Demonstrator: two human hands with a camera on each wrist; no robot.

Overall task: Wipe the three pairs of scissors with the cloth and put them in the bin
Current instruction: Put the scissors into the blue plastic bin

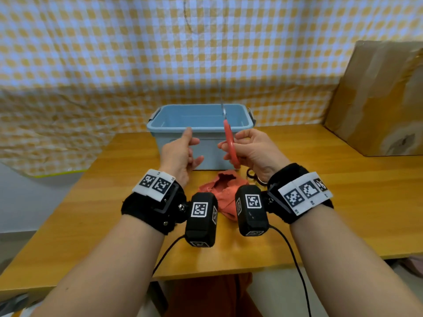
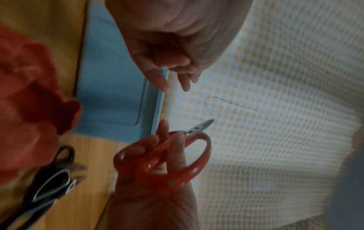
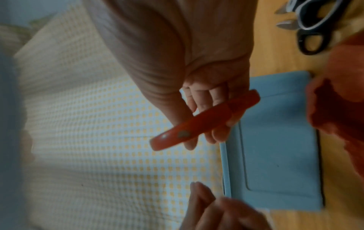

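Above the table, right hand: the right hand (image 1: 250,152) is raised in front of the bin, its fingers (image 3: 216,99) and thumb curled round the handle loops of the red scissors (image 1: 230,145), which stand upright with the short metal blades uppermost over the bin's near rim.
Left hand: the left hand (image 1: 180,154) is held just beside the red scissors without touching them; its fingers (image 2: 157,77) are loosely curled, the thumb raised, and they hold nothing.
Cloth: the red cloth (image 1: 223,191) lies crumpled on the table just in front of the bin, below and between the two wrists.
Other scissors: two pairs of black-handled scissors (image 2: 53,179) lie together on the table just beside the cloth, on its right; in the head view only a handle loop shows past the right wrist.
Bin: the blue bin (image 1: 199,133) stands open at the far side of the table; what can be seen of its inside holds nothing.
Surface: a wooden table (image 1: 343,202) bears the bin, cloth and scissors.
Room: a yellow-and-white checked sheet (image 1: 137,53) hangs behind the table, and a cardboard box (image 1: 377,99) stands at the table's far right.
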